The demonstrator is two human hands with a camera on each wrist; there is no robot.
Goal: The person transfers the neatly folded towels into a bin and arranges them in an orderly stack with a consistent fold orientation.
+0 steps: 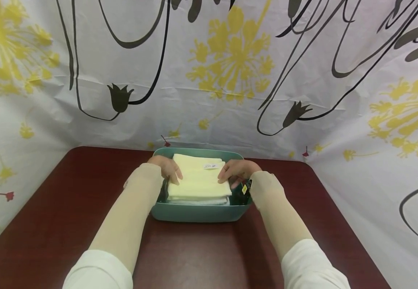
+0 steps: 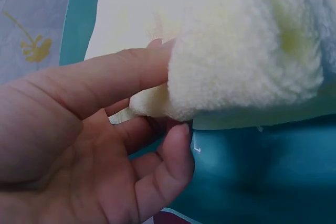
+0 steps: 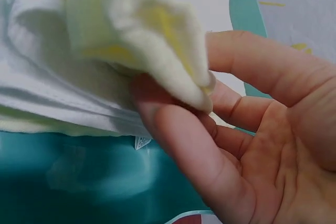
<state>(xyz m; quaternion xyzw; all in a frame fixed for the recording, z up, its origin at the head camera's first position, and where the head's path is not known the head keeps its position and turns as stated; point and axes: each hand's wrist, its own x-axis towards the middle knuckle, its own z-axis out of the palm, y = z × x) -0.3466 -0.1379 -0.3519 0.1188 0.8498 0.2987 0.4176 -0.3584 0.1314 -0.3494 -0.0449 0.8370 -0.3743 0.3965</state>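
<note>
A folded pale yellow towel (image 1: 198,182) with a small white label (image 1: 211,166) lies at the top of a stack in a teal plastic bin (image 1: 201,213). Beneath it shows the edge of a light blue-white towel (image 1: 198,202). My left hand (image 1: 166,167) holds the yellow towel's left side, its thick folded edge between thumb and fingers in the left wrist view. On the opposite side, my right hand (image 1: 238,170) pinches the towel's right edge; the right wrist view shows thumb below and fingers above the fold (image 3: 173,66). Both hands are inside the bin's rim.
The bin stands near the back edge of a dark red-brown table (image 1: 194,253). Behind and beside the table hangs a white curtain (image 1: 180,116) printed with yellow flowers and dark stems. A black wrist device with a yellow mark (image 1: 245,188) sits at the right wrist.
</note>
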